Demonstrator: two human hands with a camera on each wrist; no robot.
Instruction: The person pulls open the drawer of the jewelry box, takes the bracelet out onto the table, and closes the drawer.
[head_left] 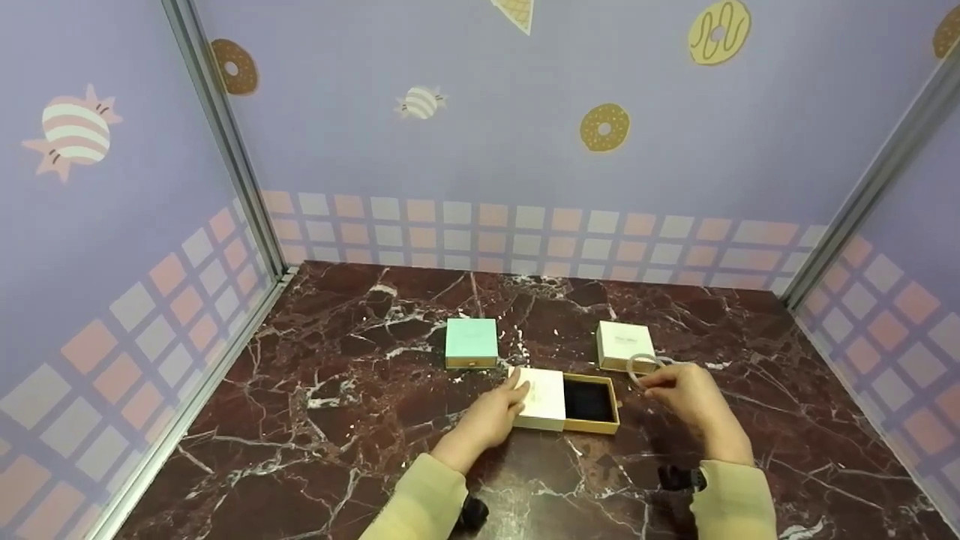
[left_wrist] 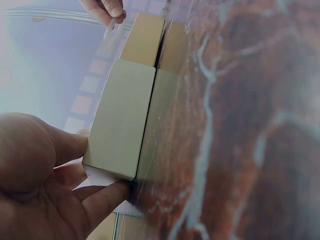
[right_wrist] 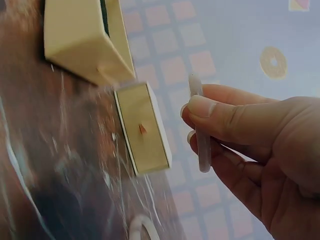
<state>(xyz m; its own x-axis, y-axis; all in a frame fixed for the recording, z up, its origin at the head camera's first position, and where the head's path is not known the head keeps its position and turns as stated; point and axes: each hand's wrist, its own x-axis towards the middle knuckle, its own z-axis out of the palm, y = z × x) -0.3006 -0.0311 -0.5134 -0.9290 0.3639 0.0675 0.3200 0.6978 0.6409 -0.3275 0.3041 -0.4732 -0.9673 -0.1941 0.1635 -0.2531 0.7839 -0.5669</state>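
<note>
In the head view, my left hand [head_left: 491, 412] grips the left end of a white drawer box [head_left: 544, 397], with thumb and fingers on either side of it in the left wrist view. Its gold-edged drawer [head_left: 617, 409] is pulled out to the right, showing a black lining [head_left: 588, 400]. Just right of that drawer and above the table, my right hand [head_left: 686, 390] pinches a pale bangle [right_wrist: 202, 142] between thumb and fingertips. Another pale bangle [right_wrist: 142, 226] lies on the table, cut off at the bottom of the right wrist view.
A closed mint-green box [head_left: 471, 341] stands behind the left hand. A second white box [head_left: 625, 341], closed, stands behind the held bangle. The dark red marbled table [head_left: 360, 450] carries small white specks near the boxes. Printed panels [head_left: 510, 150] enclose the back and sides.
</note>
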